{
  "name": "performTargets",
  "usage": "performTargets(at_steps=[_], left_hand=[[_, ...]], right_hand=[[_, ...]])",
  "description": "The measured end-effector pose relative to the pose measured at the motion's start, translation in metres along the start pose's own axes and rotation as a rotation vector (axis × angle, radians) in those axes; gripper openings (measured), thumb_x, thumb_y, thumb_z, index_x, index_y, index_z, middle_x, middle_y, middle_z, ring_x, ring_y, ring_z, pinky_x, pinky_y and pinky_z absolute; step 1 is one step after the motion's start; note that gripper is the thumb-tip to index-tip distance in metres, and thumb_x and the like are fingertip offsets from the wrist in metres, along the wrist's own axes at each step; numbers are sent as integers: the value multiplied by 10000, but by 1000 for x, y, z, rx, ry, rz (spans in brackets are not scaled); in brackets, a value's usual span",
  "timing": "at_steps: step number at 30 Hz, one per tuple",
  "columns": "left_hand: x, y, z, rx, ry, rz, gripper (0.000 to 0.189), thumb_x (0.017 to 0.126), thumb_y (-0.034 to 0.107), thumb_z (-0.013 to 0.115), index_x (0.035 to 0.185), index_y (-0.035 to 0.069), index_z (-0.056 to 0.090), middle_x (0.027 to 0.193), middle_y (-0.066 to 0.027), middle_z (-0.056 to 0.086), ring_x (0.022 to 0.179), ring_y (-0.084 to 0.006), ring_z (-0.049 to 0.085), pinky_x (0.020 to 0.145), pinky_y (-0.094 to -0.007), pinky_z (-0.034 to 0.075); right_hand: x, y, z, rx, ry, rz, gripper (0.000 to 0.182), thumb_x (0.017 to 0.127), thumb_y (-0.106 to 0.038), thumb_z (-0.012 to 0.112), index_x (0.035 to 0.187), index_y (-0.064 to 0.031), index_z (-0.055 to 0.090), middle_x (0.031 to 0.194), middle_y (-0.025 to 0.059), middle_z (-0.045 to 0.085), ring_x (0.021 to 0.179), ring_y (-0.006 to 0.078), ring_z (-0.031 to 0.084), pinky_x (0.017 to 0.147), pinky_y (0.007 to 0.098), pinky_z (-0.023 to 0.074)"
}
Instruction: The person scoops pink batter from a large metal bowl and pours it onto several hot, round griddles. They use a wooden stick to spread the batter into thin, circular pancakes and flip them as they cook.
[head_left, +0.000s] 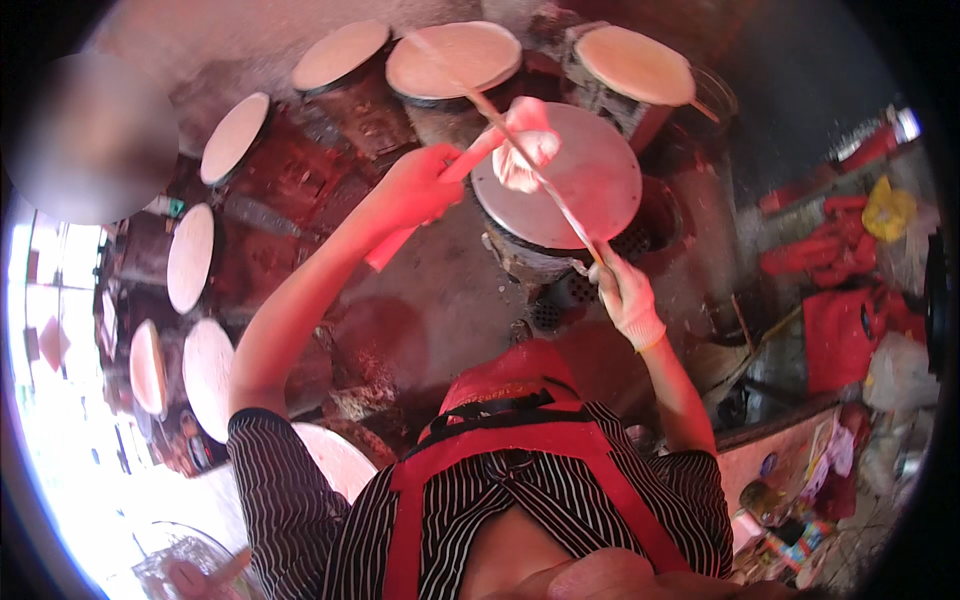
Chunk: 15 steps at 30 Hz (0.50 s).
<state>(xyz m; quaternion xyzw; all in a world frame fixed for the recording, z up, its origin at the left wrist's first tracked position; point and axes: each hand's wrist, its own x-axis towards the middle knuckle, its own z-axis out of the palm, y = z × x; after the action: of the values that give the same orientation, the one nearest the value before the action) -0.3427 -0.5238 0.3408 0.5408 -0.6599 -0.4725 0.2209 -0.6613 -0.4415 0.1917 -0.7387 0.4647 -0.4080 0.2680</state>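
Observation:
My left hand is bare and grips a thick stick-like handle. At the handle's far end is a wadded white bundle; whether it is cloth or dough, I cannot tell. It is over a bare round griddle plate on a stove drum. In a white knit glove, my right hand holds a long thin stick or blade. That tool crosses in front of the bundle, and its far part blurs above a pale-coated griddle.
More round griddles with pale tops stand in an arc, including a far right one and a left one. On the right are a broom, red cloths, a yellow bag and a low ledge with clutter.

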Motion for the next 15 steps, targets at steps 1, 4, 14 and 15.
performTargets(at_steps=[1, 4, 14, 15], left_hand=[[14, 11, 9, 184, 19, 104, 239, 786, 93, 538, 991, -28, 559, 745, -148, 588, 574, -205, 570, 526, -320, 447], [39, 27, 43, 425, 13, 309, 232, 746, 70, 531, 938, -49, 583, 752, -228, 605, 653, -295, 629, 613, -380, 479], [151, 11, 135, -79, -98, -75, 237, 785, 106, 566, 997, -2, 563, 678, -104, 607, 530, -162, 593, 444, -293, 448], [167, 2, 148, -23, -75, -84, 225, 783, 103, 558, 984, 2, 565, 682, -114, 607, 533, -189, 592, 459, -316, 454]], right_hand=[[11, -16, -3, -165, 76, -140, 414, 903, -165, 541, 1306, -92, 484, 956, 125, 624, 795, 248, 639, 677, 327, 506], [14, -44, -23, -296, 75, 68, 468, 885, -58, 542, 1341, -123, 458, 952, 110, 607, 758, 272, 597, 694, 345, 488], [-81, 74, 35, 372, 585, 597, 417, 936, -66, 468, 1352, -59, 452, 1134, 3, 591, 752, 79, 560, 630, 238, 460], [-70, 55, 39, 120, 603, 567, 409, 938, -82, 489, 1341, -21, 453, 1246, 16, 574, 875, 115, 606, 731, 284, 491]])
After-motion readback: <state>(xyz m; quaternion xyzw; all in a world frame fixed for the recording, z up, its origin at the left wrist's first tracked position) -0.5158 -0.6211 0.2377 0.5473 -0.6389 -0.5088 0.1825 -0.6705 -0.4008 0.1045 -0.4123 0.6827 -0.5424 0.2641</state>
